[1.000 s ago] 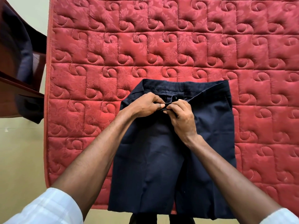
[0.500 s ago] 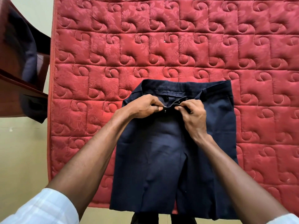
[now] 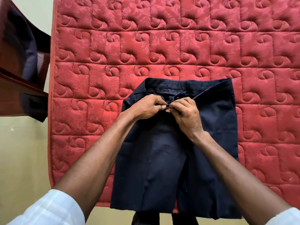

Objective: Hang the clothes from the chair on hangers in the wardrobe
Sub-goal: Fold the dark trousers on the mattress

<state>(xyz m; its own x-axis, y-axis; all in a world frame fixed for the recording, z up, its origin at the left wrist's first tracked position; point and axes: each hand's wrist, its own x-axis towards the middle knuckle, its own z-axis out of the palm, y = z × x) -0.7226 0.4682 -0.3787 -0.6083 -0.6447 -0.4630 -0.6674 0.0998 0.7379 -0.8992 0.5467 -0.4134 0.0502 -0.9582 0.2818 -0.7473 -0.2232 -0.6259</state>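
Grip: left hand [image 3: 146, 108] and right hand [image 3: 186, 113] both pinch the front waistband of the dark navy woven trousers [image 3: 177, 153]; curled fingertips meet at the fly opening, knuckles almost touching.
Trousers: one pair, laid flat on the red quilted mattress [image 3: 162, 46], waistband away from the person, legs folded under at the near edge; fabric smooth, matte, with a centre seam and soft creases. Waistband stands open at the top, inner lining showing; a small pale button or stud sits just above the right thumb.
Position: trousers lie at the near middle of the mattress, lower hem hanging slightly past its edge.
Mattress: one, red brocade cover, stitched in squares with curled swirl quilting, corded edge on the left.
Arms: two, bare forearms; white checked sleeves [image 3: 48, 208] rolled at the bottom corners.
Left margin: dark brown wooden chair [image 3: 9, 88], glossy, with another dark garment [image 3: 29, 62] draped over it; blurred.
Floor: pale cream.
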